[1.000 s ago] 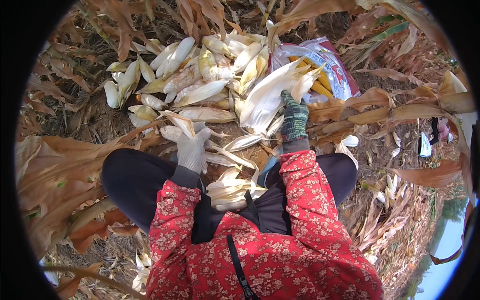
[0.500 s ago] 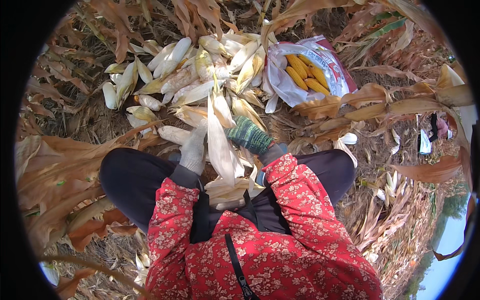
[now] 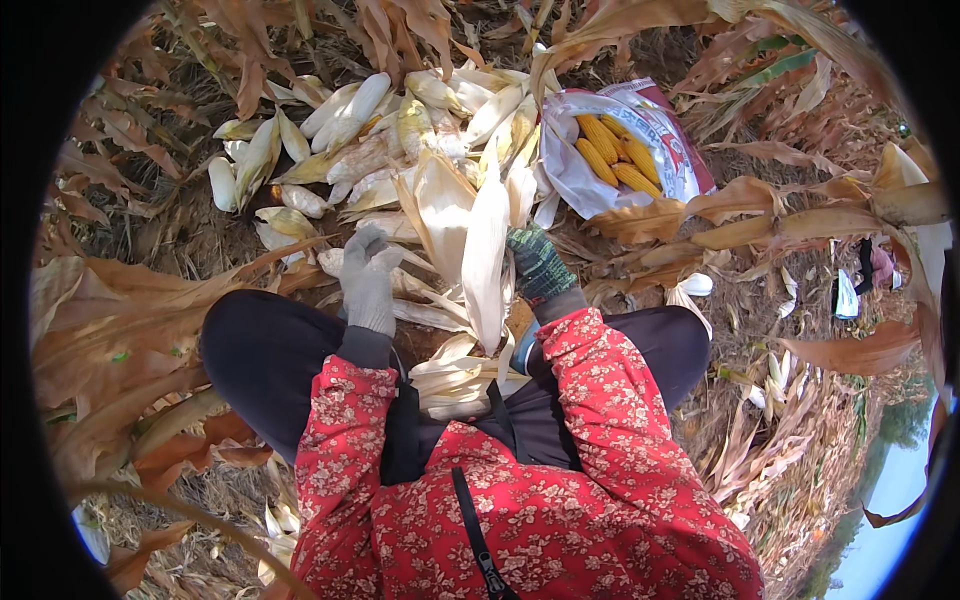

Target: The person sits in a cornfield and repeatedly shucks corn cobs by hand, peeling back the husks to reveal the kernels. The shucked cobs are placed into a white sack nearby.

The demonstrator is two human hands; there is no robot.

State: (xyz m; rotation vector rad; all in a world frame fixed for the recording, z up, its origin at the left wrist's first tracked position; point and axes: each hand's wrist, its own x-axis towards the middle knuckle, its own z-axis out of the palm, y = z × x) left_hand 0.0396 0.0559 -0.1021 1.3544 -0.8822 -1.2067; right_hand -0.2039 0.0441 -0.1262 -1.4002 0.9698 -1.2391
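Head view: the left hand (image 3: 367, 280), in a grey glove, and the right hand (image 3: 540, 265), in a green knit glove, each grip the pale husk of an upright unshucked corn ear (image 3: 485, 250) between them. Far right lies a white woven sack (image 3: 570, 165) holding yellow shucked cobs (image 3: 612, 150).

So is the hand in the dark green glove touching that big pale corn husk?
Touching. The head view shows the right hand in the dark green knit glove pressed against the long pale corn husk, with no gap between them.
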